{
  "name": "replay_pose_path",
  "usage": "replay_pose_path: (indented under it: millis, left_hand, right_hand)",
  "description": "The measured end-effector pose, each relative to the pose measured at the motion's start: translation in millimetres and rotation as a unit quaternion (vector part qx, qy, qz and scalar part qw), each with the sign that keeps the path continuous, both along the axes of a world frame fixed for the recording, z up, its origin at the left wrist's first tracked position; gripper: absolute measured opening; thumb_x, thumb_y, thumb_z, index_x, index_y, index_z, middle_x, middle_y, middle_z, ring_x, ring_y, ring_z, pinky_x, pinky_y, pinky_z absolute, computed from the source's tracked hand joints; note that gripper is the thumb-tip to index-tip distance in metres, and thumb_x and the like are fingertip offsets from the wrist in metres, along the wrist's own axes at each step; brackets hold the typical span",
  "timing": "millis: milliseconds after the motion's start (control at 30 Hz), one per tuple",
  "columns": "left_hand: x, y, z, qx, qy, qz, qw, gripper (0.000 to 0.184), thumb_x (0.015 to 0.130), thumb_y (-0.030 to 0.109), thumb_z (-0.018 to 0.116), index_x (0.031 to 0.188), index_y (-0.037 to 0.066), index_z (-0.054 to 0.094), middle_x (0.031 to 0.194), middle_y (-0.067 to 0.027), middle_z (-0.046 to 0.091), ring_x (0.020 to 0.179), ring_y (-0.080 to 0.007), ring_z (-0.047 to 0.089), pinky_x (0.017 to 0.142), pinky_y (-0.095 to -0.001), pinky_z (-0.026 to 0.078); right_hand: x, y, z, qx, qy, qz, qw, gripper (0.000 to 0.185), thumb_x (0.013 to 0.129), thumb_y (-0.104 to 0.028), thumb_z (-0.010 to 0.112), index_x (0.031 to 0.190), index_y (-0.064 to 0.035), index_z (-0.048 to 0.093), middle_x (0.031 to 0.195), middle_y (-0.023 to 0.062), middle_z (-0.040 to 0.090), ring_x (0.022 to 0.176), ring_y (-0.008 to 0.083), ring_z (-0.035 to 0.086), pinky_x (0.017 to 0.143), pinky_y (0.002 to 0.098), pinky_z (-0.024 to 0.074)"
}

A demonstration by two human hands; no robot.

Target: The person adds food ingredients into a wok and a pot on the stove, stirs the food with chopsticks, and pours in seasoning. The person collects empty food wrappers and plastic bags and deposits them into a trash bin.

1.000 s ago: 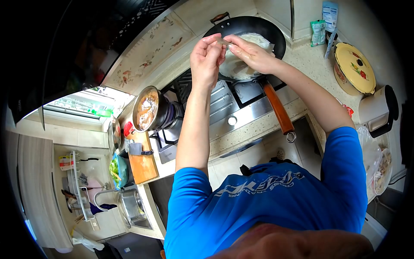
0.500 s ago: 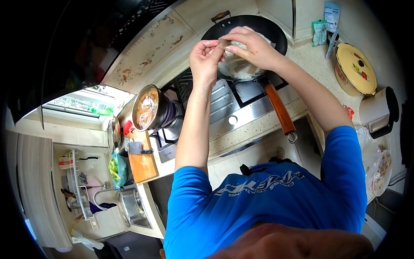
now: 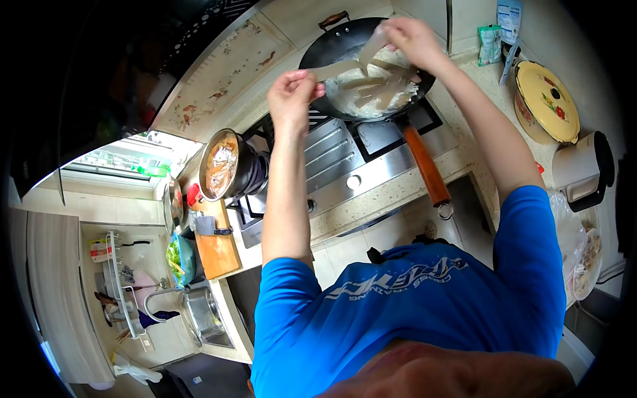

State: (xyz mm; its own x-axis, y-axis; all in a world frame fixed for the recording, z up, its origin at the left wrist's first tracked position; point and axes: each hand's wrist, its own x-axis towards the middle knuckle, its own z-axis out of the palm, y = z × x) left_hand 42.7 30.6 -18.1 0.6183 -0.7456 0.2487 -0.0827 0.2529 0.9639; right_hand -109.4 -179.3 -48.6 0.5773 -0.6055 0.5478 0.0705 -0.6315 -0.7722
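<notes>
My left hand (image 3: 292, 99) pinches one end of a wide, pale noodle strip (image 3: 337, 70) at the wok's left edge. At the far right side of the wok, my right hand (image 3: 415, 43) has its fingers closed on the other end. Between both hands the strip dips to a V above the wok (image 3: 324, 50); whether it is one piece or two meeting there, I cannot tell. Below it, several similar noodle strips (image 3: 371, 93) lie in whitish, foamy liquid. A long wooden handle (image 3: 426, 166) points from the wok toward my body.
A pot of brownish food (image 3: 222, 166) stands left on the gas stove (image 3: 332, 156). Further left are a cutting board (image 3: 219, 257) with a cleaver (image 3: 206, 226), a bowl of greens (image 3: 188, 257) and a sink (image 3: 204, 318). On the right stands a yellow lidded pot (image 3: 531, 109).
My hands have moved apart, left hand to the left and down, right hand to the right and up. The noodle strip now spans between them. More strips show in the wok.
</notes>
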Motion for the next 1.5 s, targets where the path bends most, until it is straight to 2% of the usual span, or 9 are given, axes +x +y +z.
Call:
replay_pose_path:
  millis: [233, 333, 500, 567, 700, 767, 833, 1367, 1500]
  left_hand:
    - [32, 11, -17, 0.019, -0.011, 0.074, 0.997, 0.014, 0.080, -0.002, 0.053, 0.090, -0.008, 0.046, 0.077, -0.0146, 0.058, 0.065, -0.0222, 0.062, 0.062, -0.0272, 0.054]
    - [21, -19, -26, 0.073, -0.060, 0.004, 0.996, 0.014, 0.080, -0.004, 0.049, 0.094, -0.009, 0.049, 0.083, -0.0154, 0.057, 0.072, -0.0224, 0.062, 0.064, -0.0273, 0.053]
    - [-15, -19, -16, 0.057, -0.025, -0.020, 0.998, 0.021, 0.082, 0.002, 0.054, 0.100, -0.007, 0.049, 0.084, -0.0122, 0.059, 0.077, -0.0201, 0.062, 0.068, -0.0263, 0.052]
    - [-29, 0, -10, 0.043, -0.042, -0.038, 0.997, 0.016, 0.082, 0.004, 0.054, 0.096, -0.004, 0.052, 0.078, -0.0094, 0.060, 0.069, -0.0161, 0.061, 0.064, -0.0244, 0.051]
    - [-71, 44, -21, 0.051, -0.040, -0.055, 0.996, 0.006, 0.082, 0.007, 0.058, 0.080, 0.001, 0.058, 0.066, -0.0055, 0.060, 0.058, -0.0095, 0.057, 0.053, -0.0204, 0.046]
    - [-84, 74, -30, 0.126, -0.046, -0.098, 0.986, 0.011, 0.083, 0.008, 0.057, 0.075, 0.000, 0.059, 0.065, -0.0036, 0.060, 0.058, -0.0079, 0.057, 0.051, -0.0198, 0.044]
    - [-92, 104, -40, 0.129, -0.088, -0.109, 0.982, 0.016, 0.085, 0.011, 0.054, 0.077, -0.002, 0.059, 0.064, -0.0034, 0.059, 0.062, -0.0074, 0.056, 0.055, -0.0195, 0.043]
    - [6, 428, -107, 0.117, 0.064, 0.185, 0.974, 0.028, 0.090, 0.021, 0.046, 0.069, 0.004, 0.055, 0.057, -0.0016, 0.055, 0.053, -0.0050, 0.050, 0.050, -0.0184, 0.038]
    - [35, 502, -125, 0.071, 0.142, 0.271, 0.949, 0.023, 0.090, 0.019, 0.046, 0.098, -0.001, 0.055, 0.062, -0.0027, 0.056, 0.053, -0.0067, 0.052, 0.050, -0.0180, 0.041]
  right_hand:
    - [-30, -62, -20, 0.003, 0.084, -0.136, 0.987, 0.025, 0.084, -0.020, 0.051, 0.094, 0.0016, 0.060, 0.071, 0.0071, 0.062, 0.060, 0.0112, 0.059, 0.056, 0.0245, 0.0471]
    - [-9, -51, -34, -0.138, 0.217, -0.086, 0.963, 0.027, 0.078, -0.018, 0.058, 0.096, 0.0011, 0.059, 0.073, 0.0093, 0.063, 0.065, 0.0151, 0.060, 0.062, 0.0289, 0.0474]
    - [-1, -19, -4, 0.055, 0.056, 0.110, 0.991, 0.028, 0.081, -0.007, 0.055, 0.108, 0.0000, 0.052, 0.079, 0.0055, 0.062, 0.066, 0.0092, 0.056, 0.061, 0.0213, 0.0457]
    - [-3, -35, -10, 0.113, -0.043, 0.138, 0.983, 0.020, 0.083, -0.012, 0.057, 0.098, 0.0003, 0.055, 0.076, 0.0031, 0.061, 0.063, 0.0074, 0.054, 0.058, 0.0182, 0.0450]
    - [-21, -15, 18, 0.094, 0.111, 0.111, 0.983, 0.033, 0.088, -0.034, 0.049, 0.072, -0.0063, 0.056, 0.059, -0.0057, 0.049, 0.049, 0.0017, 0.042, 0.042, 0.0156, 0.0291]
    - [-26, -8, 12, -0.025, 0.106, 0.163, 0.981, 0.025, 0.086, -0.023, 0.053, 0.098, -0.0013, 0.058, 0.078, 0.0014, 0.058, 0.071, 0.0111, 0.054, 0.066, 0.0228, 0.0440]
    - [-40, 5, 12, -0.150, 0.168, 0.164, 0.960, 0.036, 0.083, -0.012, 0.055, 0.118, -0.0063, 0.048, 0.100, 0.0084, 0.057, 0.092, 0.0154, 0.052, 0.083, 0.0262, 0.0405]
    - [-89, 232, 87, 0.016, 0.284, 0.203, 0.937, 0.033, 0.088, -0.010, 0.047, 0.119, -0.0004, 0.047, 0.099, 0.0065, 0.058, 0.090, 0.0127, 0.054, 0.076, 0.0223, 0.0404]
    - [-62, 309, 58, 0.123, 0.309, 0.258, 0.907, 0.031, 0.084, -0.012, 0.054, 0.112, 0.0004, 0.050, 0.094, 0.0058, 0.059, 0.086, 0.0120, 0.055, 0.070, 0.0225, 0.0416]
